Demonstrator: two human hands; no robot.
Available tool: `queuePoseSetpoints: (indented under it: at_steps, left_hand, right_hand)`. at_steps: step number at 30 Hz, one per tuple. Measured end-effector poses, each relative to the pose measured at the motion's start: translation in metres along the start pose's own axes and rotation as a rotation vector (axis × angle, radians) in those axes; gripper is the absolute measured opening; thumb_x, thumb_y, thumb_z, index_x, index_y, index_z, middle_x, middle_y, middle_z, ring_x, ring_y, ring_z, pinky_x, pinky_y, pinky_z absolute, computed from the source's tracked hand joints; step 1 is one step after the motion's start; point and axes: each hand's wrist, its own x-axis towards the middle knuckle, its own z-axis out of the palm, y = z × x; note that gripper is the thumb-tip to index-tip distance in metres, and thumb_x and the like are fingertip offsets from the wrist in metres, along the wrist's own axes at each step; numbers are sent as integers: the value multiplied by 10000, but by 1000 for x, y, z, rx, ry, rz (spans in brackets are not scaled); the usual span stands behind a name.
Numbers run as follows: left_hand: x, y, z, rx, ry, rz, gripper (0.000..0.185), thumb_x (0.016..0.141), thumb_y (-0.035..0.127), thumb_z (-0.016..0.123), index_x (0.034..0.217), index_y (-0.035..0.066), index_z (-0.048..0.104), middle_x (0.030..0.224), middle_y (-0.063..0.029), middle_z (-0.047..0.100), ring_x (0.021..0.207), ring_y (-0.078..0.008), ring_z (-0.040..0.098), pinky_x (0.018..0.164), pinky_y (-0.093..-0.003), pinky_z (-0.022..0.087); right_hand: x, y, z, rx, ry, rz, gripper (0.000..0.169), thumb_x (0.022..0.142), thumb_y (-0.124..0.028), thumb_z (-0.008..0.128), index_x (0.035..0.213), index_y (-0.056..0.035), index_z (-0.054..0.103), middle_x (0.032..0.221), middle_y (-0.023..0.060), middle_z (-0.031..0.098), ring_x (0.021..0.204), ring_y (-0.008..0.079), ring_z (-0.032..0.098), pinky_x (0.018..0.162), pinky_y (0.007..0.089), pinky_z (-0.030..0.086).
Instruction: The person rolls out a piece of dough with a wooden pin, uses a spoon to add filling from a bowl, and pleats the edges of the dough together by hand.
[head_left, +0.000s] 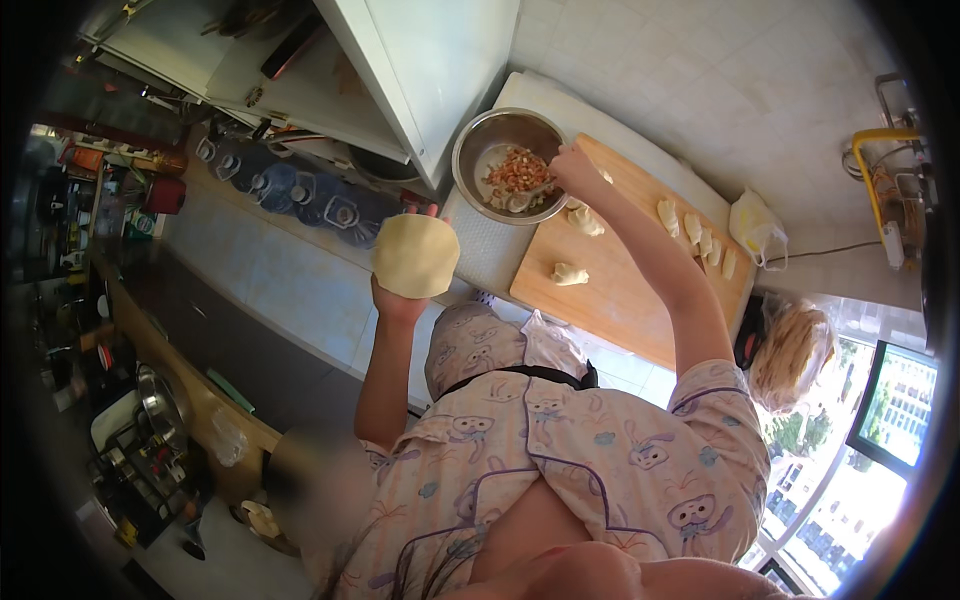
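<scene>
A round, flat dough wrapper (417, 256) lies over my left hand (401, 300), whose fingertips show past its far edge. My right hand (576, 174) reaches over the rim of a stainless steel bowl (480, 127) and grips a spoon (519, 201) whose head dips into chopped filling (517, 171). Beside the bowl is a wooden board (622, 300). Folded dough pieces rest on it: one near its front corner (570, 274), another close to the bowl (585, 221), and several in a row (691, 226) towards the far right end.
An open white cabinet door (442, 67) stands behind the bowl. Large plastic water bottles (304, 195) line the wall at left. A plastic bag (757, 225) sits past the board's far end, and a wrapped bundle (795, 352) is near the window. A dark countertop (247, 330) runs at lower left.
</scene>
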Motion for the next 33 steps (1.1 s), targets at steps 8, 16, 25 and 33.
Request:
queuePoseSetpoints:
  at_steps: [8, 16, 25, 33]
  left_hand:
    - [21, 13, -5, -1, 15, 9, 573, 1038, 358, 378, 1528, 66, 329, 1616, -194, 237, 1497, -380, 211, 1214, -531, 204]
    - [39, 1, -8, -86, -2, -100, 554, 1034, 383, 410, 1510, 102, 380, 1625, -164, 230, 1508, -373, 184, 1208, -545, 207]
    - [36, 0, -14, 0, 49, -54, 580, 1033, 412, 408, 1508, 79, 378, 1619, -166, 247, 1505, -379, 185, 1209, -542, 211]
    - [43, 1, -16, 17, -15, -60, 588, 1032, 411, 399, 1509, 68, 374, 1623, -193, 220, 1486, -402, 229, 1203, -542, 223]
  right_hand:
    - [6, 25, -37, 847, 330, 302, 167, 877, -183, 687, 970, -63, 758, 839, 133, 735, 742, 265, 693, 699, 368, 543]
    - [45, 8, -18, 900, 609, 343, 173, 935, -186, 642, 991, -51, 736, 912, 134, 722, 837, 293, 684, 772, 373, 535]
    - [49, 35, 2, 1059, 335, 213, 199, 990, -143, 570, 1028, -14, 716, 836, 68, 710, 751, 145, 651, 708, 286, 545]
    - [47, 24, -8, 1205, 53, 259, 239, 990, -175, 546, 991, -16, 725, 784, 76, 697, 685, 145, 668, 647, 293, 568]
